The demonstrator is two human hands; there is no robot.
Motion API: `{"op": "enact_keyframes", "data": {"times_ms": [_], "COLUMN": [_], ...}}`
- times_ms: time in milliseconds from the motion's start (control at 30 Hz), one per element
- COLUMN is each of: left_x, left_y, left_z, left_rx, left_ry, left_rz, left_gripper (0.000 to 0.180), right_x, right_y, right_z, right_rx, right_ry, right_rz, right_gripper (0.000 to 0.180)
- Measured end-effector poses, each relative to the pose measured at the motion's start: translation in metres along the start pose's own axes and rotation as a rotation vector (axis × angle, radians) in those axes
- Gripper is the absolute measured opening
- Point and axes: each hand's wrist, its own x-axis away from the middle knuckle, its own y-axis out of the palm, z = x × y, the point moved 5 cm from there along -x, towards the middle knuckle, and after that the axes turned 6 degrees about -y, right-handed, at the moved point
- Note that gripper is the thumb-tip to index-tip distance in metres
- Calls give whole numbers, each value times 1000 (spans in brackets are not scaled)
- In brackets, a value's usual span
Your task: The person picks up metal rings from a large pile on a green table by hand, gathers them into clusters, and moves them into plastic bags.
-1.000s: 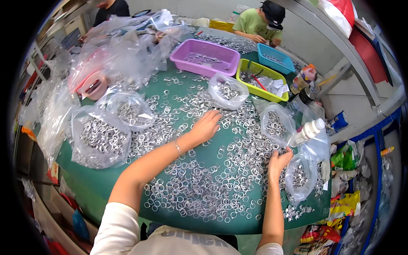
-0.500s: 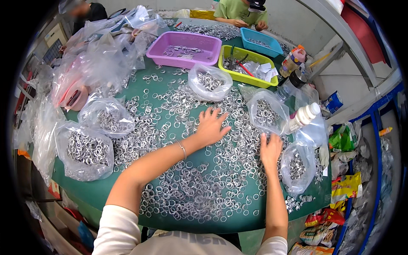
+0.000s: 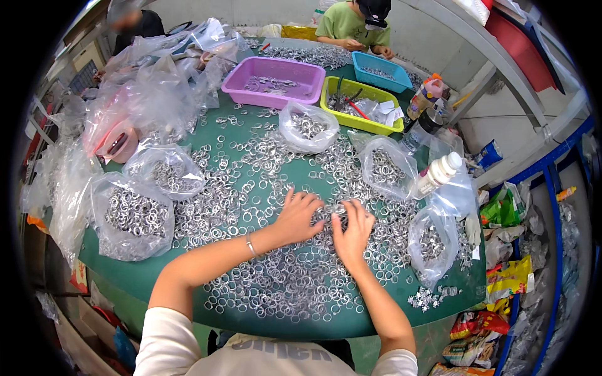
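Left hand [image 3: 301, 217], right hand [image 3: 353, 232], half-curled, touching rings [image 3: 325, 214]

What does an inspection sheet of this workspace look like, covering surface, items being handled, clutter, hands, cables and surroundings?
Surface: green table, largely strewn with rings.
Items: loose metal rings; five open clear bags holding more.
Clutter: purple basin, lime basin, blue basin, white bottle; heaped plastic at left.
Left hand: fingers spread, touching rings; grip unclear.
Right hand: fingers bent beside the left hand, at rings; grip unclear.
Cables: nothing seen.
Surroundings: person in green at the far side, another in dark clothing upper left; packets at right.
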Motion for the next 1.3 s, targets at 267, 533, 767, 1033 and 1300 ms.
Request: {"op": "enact_keyframes", "data": {"times_ms": [267,533,767,1033,1300], "left_x": [72,88,49,48,81], "left_y": [-47,-62,-23,-3,-20], "left_z": [-8,1,28,38,33], "left_rx": [-17,14,-10,-93,-132], "left_ry": [-55,-52,156,154,226], "left_rz": [-80,2,-17,-121,-90], "left_gripper": [41,34,48,48,43], "right_x": [25,-42,-61,-71,-53], "right_y": [-4,-19,-3,6,17], "right_z": [-79,54,74,75,75], "right_rx": [-259,100,355,416,155], "right_ry": [-184,-85,-208,-156,-103], "right_rz": [-106,28,-130,-159,-198], "right_gripper": [21,14,33,35,30]}}
